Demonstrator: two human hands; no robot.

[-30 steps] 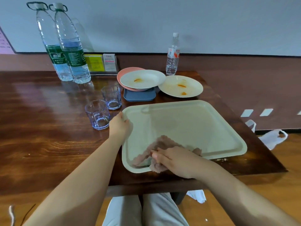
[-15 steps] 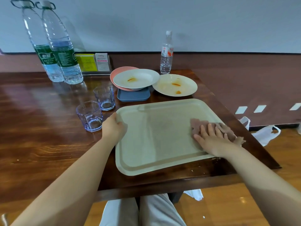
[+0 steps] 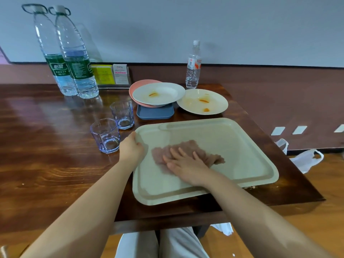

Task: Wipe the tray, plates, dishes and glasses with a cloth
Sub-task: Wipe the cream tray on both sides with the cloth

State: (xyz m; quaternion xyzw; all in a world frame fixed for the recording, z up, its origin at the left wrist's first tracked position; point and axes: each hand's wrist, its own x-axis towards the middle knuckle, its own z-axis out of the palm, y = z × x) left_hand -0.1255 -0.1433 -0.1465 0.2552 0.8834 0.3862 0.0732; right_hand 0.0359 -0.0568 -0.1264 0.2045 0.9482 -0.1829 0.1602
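Note:
A pale green tray (image 3: pixel 242 146) lies on the wooden table (image 3: pixel 46 146) near its front right corner. My left hand (image 3: pixel 131 147) grips the tray's left rim. My right hand (image 3: pixel 186 162) lies flat, fingers spread, pressing a pinkish-brown cloth (image 3: pixel 210 153) onto the tray's left middle. Behind the tray stand a white plate with orange stains (image 3: pixel 202 104) and another stained white plate (image 3: pixel 158 94) stacked on a pink dish (image 3: pixel 137 85) and a blue-grey square dish (image 3: pixel 155 113). Two empty bluish glasses (image 3: pixel 106 135) (image 3: pixel 122 114) stand left of the tray.
Two large water bottles (image 3: pixel 74 58) stand at the back left, a small bottle (image 3: pixel 193 66) at the back right. A card holder (image 3: pixel 111 75) leans against the wall. White plastic bags (image 3: pixel 305 161) lie on the floor to the right. The table's right edge is close to the tray.
My right hand has swept the cloth from the tray's near left corner to its right side and back to the left middle. My left hand stayed on the left rim.

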